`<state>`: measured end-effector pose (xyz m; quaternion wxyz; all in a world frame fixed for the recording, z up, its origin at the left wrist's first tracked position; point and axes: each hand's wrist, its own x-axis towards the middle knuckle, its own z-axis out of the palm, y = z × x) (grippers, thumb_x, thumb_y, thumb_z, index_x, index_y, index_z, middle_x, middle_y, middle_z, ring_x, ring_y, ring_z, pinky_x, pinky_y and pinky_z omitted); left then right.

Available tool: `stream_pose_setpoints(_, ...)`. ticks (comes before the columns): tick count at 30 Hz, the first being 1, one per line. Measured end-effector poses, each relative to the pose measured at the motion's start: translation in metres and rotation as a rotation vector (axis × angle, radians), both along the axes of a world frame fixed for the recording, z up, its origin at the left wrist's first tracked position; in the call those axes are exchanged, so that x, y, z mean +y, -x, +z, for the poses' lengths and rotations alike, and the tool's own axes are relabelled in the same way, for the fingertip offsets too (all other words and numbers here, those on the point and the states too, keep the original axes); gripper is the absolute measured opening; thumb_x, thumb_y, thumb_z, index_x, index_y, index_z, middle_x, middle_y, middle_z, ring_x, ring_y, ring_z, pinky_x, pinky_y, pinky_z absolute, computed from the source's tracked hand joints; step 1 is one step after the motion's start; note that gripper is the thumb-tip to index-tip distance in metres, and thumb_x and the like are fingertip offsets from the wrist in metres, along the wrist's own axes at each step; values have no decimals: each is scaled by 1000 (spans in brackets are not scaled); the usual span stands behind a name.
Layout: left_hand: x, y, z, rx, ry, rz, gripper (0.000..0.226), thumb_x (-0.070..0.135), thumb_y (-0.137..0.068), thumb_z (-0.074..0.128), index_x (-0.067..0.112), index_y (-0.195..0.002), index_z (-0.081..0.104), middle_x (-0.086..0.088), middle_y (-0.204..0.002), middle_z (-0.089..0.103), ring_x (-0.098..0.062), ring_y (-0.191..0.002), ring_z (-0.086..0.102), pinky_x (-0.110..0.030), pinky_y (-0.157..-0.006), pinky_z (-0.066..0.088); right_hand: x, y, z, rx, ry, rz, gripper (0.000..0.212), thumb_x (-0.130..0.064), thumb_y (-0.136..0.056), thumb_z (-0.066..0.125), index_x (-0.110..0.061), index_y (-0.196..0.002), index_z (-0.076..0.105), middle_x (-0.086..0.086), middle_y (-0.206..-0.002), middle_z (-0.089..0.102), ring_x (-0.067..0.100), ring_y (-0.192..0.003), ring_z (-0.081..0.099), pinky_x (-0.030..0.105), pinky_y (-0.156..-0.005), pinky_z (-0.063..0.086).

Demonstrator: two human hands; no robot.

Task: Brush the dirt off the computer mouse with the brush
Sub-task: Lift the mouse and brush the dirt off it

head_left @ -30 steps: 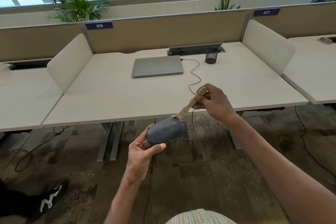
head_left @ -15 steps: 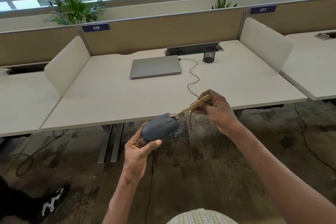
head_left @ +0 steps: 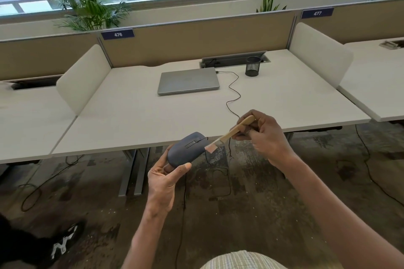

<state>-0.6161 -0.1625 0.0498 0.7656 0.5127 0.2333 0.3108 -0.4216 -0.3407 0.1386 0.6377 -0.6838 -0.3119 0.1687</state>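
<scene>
- Since half a second ago, the brush [head_left: 229, 133] has slid off the top of the mouse [head_left: 188, 148]; its bristle tip now sits just past the front right edge of the mouse, near it, though contact there is unclear.
- Taking the mouse as the landmark: it is a grey-blue wired computer mouse held in the air, in front of the near edge of the desk [head_left: 131, 120], buttons and wheel facing up.
- Below and left of the mouse, the left hand [head_left: 162, 183] grasps its rear end, thumb curled up along the near side and fingers underneath.
- Right of the mouse, the brush has a pale wooden handle that slants up and away to the right.
- Farther right, the right hand [head_left: 265, 137] pinches the upper handle between curled fingers and thumb.
- A thin black cable [head_left: 234, 94] runs from the mouse's front over the desk toward the closed laptop [head_left: 188, 81] beyond; a mesh pen cup [head_left: 253, 69] stands right of the laptop.
- Risk, as a judgement: only the mouse's tail is held, so a firm stroke could twist or knock it loose, and it would drop to the floor. The hanging cable could also snag the brush.
</scene>
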Motion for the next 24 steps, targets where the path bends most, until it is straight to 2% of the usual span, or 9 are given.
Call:
stream_pose_setpoints(2, -1, 0, 0, 8, -5, 11, 61, -5, -69, 80, 18, -124, 67, 1, -103, 80, -14, -98, 76, -22, -80, 63, 1, 7, 8, -71, -34, -62, 10, 8, -93, 61, 0, -95, 66, 17, -92, 73, 20, -84, 75, 31, -76, 62)
stream_pose_setpoints(5, -6, -4, 5, 5, -14, 12, 57, -12, -75, 71, 19, -123, 66, 4, -100, 81, -11, -95, 77, -21, -79, 63, 6, 25, 15, -386, 4, -176, 11, 0, -92, 66, -7, -99, 70, 4, -85, 74, 8, -75, 72, 20, -65, 59)
stream_pose_setpoints(8, -8, -8, 9, -23, -32, 36, 56, -10, -75, 73, 20, -121, 67, 2, -99, 81, -11, -95, 77, -22, -80, 63, 7, 57, 5, -618, 51, -181, 12, -1, -91, 67, -7, -102, 69, 0, -75, 70, -2, -57, 59, 6, -46, 38)
stream_pose_setpoints(11, -9, -8, 10, -44, -30, 69, 66, 7, -61, 84, 19, -124, 66, 0, -102, 82, -12, -96, 77, -23, -82, 63, 5, 86, -7, -620, -12, -130, 14, -3, -90, 68, -8, -104, 69, -4, -73, 68, 2, -52, 54, 7, -44, 33)
stream_pose_setpoints(14, -7, -5, 12, -43, -31, 81, 85, 20, -54, 96, 13, -133, 64, -1, -106, 81, -14, -100, 77, -25, -86, 63, 2, 89, -13, -576, -115, -210, 15, -8, -92, 69, -10, -107, 70, -4, -75, 70, 5, -54, 58, 11, -45, 40)
stream_pose_setpoints(16, -6, -3, 15, -34, -25, 80, 97, 36, -42, 104, 18, -129, 66, -1, -107, 81, -14, -102, 77, -25, -87, 62, -1, 83, -15, -571, -153, -320, 19, -11, -92, 68, -11, -111, 70, -3, -77, 70, 8, -56, 62, 18, -43, 47)
stream_pose_setpoints(18, -8, -4, 17, -32, -28, 94, 89, 27, -50, 101, 16, -130, 65, 0, -105, 81, -12, -101, 77, -24, -85, 62, -1, 83, -22, -591, -148, -383, 20, -12, -92, 68, -9, -112, 70, -4, -76, 69, 7, -54, 60, 16, -42, 45)
stream_pose_setpoints(21, -11, -7, 21, -41, -32, 101, 72, 0, -64, 80, 10, -133, 62, 2, -99, 82, -9, -94, 77, -23, -85, 62, 3, 98, -35, -612, -135, -339, 19, -10, -92, 70, -8, -111, 71, -7, -73, 67, 0, -51, 56, 9, -42, 39)
stream_pose_setpoints(24, -11, -6, 21, -42, -29, 111, 67, -2, -67, 78, 11, -130, 64, 1, -100, 82, -10, -96, 77, -24, -85, 63, 1, 112, -44, -621, -187, -228, 20, -7, -90, 72, -4, -110, 73, -2, -86, 74, 0, -70, 67, 13, -54, 53)
